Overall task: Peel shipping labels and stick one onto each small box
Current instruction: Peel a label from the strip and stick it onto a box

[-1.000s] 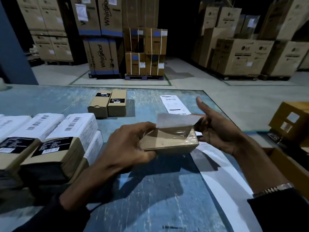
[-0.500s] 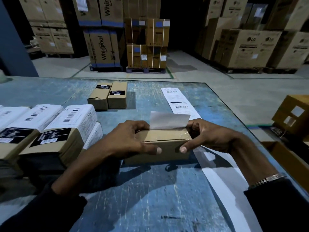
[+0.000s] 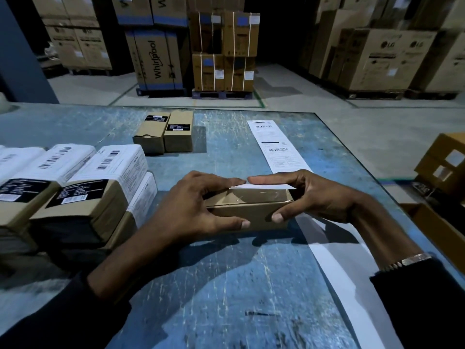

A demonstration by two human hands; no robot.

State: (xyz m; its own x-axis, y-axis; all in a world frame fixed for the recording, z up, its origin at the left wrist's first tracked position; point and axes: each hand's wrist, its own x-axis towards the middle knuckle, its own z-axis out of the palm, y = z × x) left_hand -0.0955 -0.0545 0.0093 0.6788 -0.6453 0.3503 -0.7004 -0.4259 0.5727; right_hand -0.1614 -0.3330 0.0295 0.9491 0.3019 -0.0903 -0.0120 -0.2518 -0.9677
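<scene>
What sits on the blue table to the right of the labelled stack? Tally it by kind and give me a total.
Small boxes at the back, no white label: 2
Small box being labelled: 1
Label strip: 1
Total: 4

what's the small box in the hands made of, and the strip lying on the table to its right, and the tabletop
Small box: looks like brown cardboard, matte, with folded edges and a glossy patch on top, perhaps clear tape.
Strip: thin white paper, printed with barcodes, lying flat; its bare near part looks like label backing.
Tabletop: hard blue painted surface, badly scratched and worn pale; what lies under the paint cannot be told.
</scene>
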